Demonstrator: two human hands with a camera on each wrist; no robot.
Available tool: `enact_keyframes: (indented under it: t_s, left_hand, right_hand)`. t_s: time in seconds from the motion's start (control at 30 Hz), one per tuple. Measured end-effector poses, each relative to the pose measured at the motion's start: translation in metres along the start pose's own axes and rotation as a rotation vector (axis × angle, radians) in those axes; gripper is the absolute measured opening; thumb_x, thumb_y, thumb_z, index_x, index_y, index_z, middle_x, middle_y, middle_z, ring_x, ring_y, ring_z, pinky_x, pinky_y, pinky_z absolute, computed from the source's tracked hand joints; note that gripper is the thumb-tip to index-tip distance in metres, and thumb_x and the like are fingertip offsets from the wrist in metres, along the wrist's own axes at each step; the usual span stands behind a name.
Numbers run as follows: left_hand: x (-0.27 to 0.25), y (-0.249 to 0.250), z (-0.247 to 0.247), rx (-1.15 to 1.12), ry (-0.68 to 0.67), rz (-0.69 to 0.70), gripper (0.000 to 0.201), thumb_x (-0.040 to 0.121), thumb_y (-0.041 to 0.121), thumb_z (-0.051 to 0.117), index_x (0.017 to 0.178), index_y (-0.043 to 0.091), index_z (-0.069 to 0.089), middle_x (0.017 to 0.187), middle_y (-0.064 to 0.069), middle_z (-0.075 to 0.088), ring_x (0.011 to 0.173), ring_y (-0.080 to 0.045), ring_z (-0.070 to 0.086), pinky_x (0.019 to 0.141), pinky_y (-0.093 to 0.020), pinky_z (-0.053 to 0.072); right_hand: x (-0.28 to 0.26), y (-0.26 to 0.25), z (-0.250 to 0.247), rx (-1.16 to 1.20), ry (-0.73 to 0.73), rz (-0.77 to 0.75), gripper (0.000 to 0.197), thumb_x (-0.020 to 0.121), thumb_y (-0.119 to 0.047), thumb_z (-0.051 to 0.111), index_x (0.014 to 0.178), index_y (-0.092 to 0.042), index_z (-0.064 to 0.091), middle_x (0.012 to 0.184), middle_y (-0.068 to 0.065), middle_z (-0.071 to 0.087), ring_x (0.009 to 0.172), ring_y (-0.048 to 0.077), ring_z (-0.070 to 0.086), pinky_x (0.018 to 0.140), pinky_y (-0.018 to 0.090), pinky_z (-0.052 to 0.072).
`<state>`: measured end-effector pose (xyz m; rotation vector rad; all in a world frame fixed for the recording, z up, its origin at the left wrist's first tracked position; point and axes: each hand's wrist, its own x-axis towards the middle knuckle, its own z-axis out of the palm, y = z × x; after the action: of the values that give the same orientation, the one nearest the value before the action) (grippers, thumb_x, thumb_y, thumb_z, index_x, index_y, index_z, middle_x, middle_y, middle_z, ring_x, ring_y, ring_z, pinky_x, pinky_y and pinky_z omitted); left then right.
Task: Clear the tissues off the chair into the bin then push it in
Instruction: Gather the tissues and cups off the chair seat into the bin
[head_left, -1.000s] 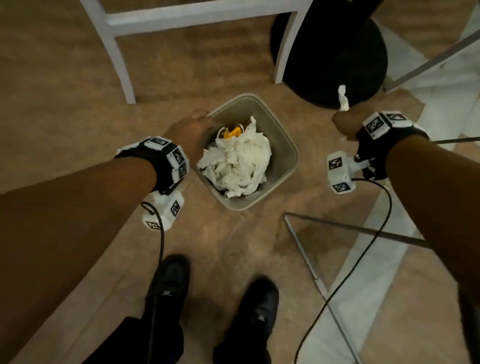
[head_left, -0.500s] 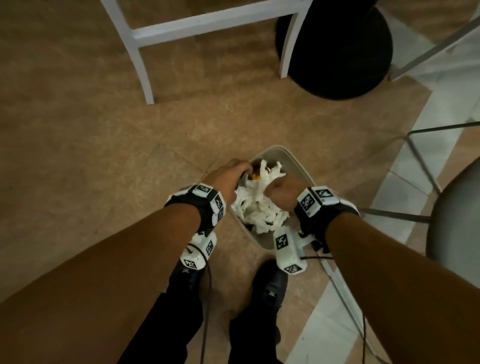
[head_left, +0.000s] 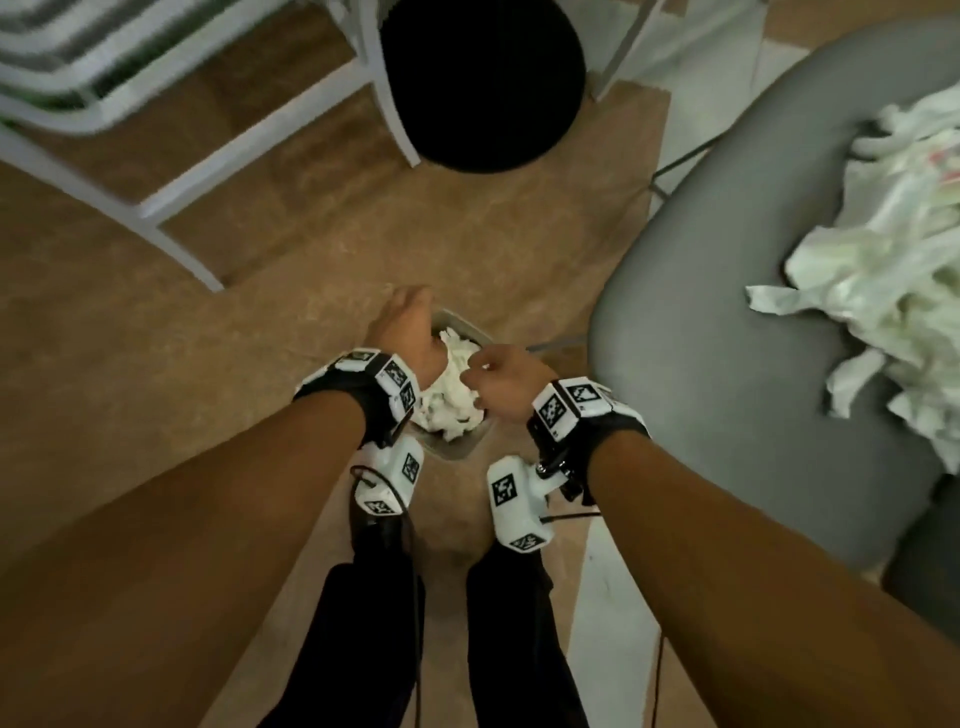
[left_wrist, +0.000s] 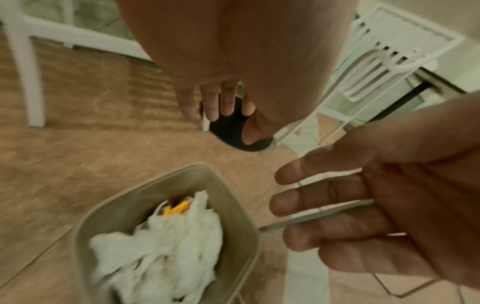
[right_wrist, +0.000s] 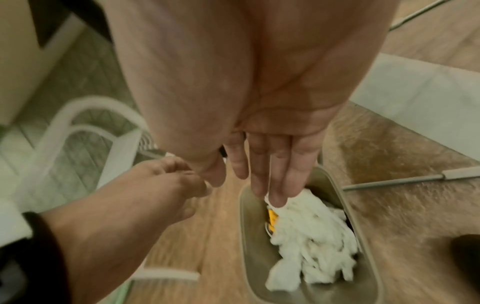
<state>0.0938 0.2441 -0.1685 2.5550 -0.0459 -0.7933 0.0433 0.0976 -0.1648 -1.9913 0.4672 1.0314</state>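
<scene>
A beige bin (head_left: 453, 453) stands on the floor between my feet, full of white tissues (head_left: 452, 405). Both hands hover just above it and touch nothing. My left hand (head_left: 402, 327) hangs over the bin's far left edge, fingers relaxed (left_wrist: 215, 111). My right hand (head_left: 496, 371) is over its right side with straight fingers (right_wrist: 259, 185) pointing down at the tissues (right_wrist: 311, 236); it holds nothing. On the right, the grey chair seat (head_left: 701, 338) carries a heap of crumpled tissues (head_left: 893, 249).
A yellow item (left_wrist: 178, 207) lies among the bin's tissues. White chair legs (head_left: 171, 208) and a black round base (head_left: 478, 78) stand beyond the bin. A thin metal leg (right_wrist: 402, 181) runs along the floor by the bin. My dark trouser legs (head_left: 384, 623) are below.
My left hand let go of the bin's rim and my right hand came off the tissues; both have lifted. The view rose, and the grey seat with its tissues came into sight.
</scene>
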Motion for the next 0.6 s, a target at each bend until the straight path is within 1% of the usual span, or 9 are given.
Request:
enact_keyframes:
  t_s: [0.07,0.1,0.13,0.23,0.33,0.4,0.47,0.5,0.6]
  left_hand:
    - [0.005,0.050,-0.020,0.001,0.007,0.093,0.055,0.082,0.012,0.060,0.136,0.016,0.045,0.139,-0.011,0.048,0.123,-0.033,0.051,0.102,-0.045,0.045]
    - [0.008,0.074,-0.026,0.000,0.002,0.146,0.055,0.081,0.011,0.060,0.134,0.017,0.046,0.135,-0.010,0.053,0.121,-0.032,0.053,0.101,-0.044,0.046]
    - [0.008,0.097,-0.028,0.001,-0.005,0.200,0.055,0.081,0.011,0.060,0.133,0.018,0.046,0.133,-0.009,0.055,0.119,-0.031,0.054,0.100,-0.044,0.046]
    - [0.006,0.159,-0.019,0.031,-0.020,0.360,0.054,0.080,0.014,0.059,0.133,0.021,0.046,0.131,-0.007,0.057,0.117,-0.030,0.056,0.099,-0.044,0.046]
    - [0.000,0.220,0.003,0.129,-0.032,0.521,0.057,0.081,0.022,0.060,0.135,0.022,0.041,0.129,-0.006,0.057,0.118,-0.032,0.052,0.100,-0.044,0.044]
    - [-0.005,0.260,0.020,0.203,-0.058,0.631,0.063,0.080,0.026,0.062,0.139,0.020,0.039,0.133,-0.007,0.052,0.121,-0.031,0.049,0.102,-0.044,0.042]
    - [-0.009,0.300,0.037,0.309,-0.065,0.738,0.067,0.081,0.028,0.062,0.142,0.021,0.036,0.135,-0.006,0.046,0.122,-0.029,0.046,0.102,-0.044,0.041]
    - [-0.011,0.318,0.046,0.355,-0.062,0.789,0.069,0.080,0.027,0.062,0.143,0.022,0.035,0.135,-0.005,0.044,0.121,-0.029,0.045,0.101,-0.044,0.041]
    - [-0.008,0.359,0.072,0.467,-0.056,0.841,0.075,0.078,0.027,0.064,0.146,0.028,0.030,0.142,-0.003,0.036,0.123,-0.028,0.042,0.101,-0.042,0.038]
  right_hand:
    - [-0.026,-0.006,-0.038,0.096,0.114,-0.040,0.032,0.079,-0.053,0.054,0.096,-0.028,0.065,0.107,0.004,0.070,0.102,0.030,0.066,0.096,0.049,0.052]
    - [-0.041,-0.008,-0.058,0.134,0.153,-0.062,0.026,0.082,-0.051,0.052,0.091,-0.029,0.063,0.101,0.001,0.069,0.097,0.028,0.066,0.096,0.047,0.052]
    - [-0.052,-0.004,-0.075,0.166,0.188,-0.081,0.023,0.082,-0.048,0.051,0.090,-0.029,0.063,0.099,0.002,0.070,0.095,0.029,0.066,0.094,0.046,0.053]
    - [-0.085,0.023,-0.125,0.261,0.304,-0.045,0.031,0.076,-0.045,0.049,0.095,-0.026,0.066,0.100,0.009,0.073,0.095,0.034,0.069,0.090,0.049,0.055]
    - [-0.112,0.076,-0.167,0.336,0.405,0.032,0.025,0.080,-0.038,0.049,0.097,-0.028,0.065,0.102,0.008,0.072,0.097,0.032,0.068,0.091,0.047,0.054]
    - [-0.131,0.115,-0.189,0.359,0.512,0.110,0.028,0.083,-0.035,0.049,0.104,-0.024,0.065,0.105,0.007,0.072,0.100,0.030,0.067,0.093,0.040,0.053]
    - [-0.145,0.153,-0.207,0.337,0.612,0.200,0.022,0.089,-0.028,0.051,0.107,-0.023,0.064,0.107,0.004,0.071,0.101,0.027,0.065,0.091,0.030,0.050]
    - [-0.150,0.169,-0.215,0.344,0.660,0.233,0.021,0.090,-0.025,0.052,0.107,-0.022,0.064,0.108,0.004,0.071,0.101,0.026,0.065,0.089,0.028,0.049]
    - [-0.157,0.201,-0.238,0.390,0.766,0.261,0.022,0.089,-0.022,0.052,0.108,-0.019,0.064,0.106,0.003,0.070,0.100,0.024,0.065,0.090,0.032,0.051]
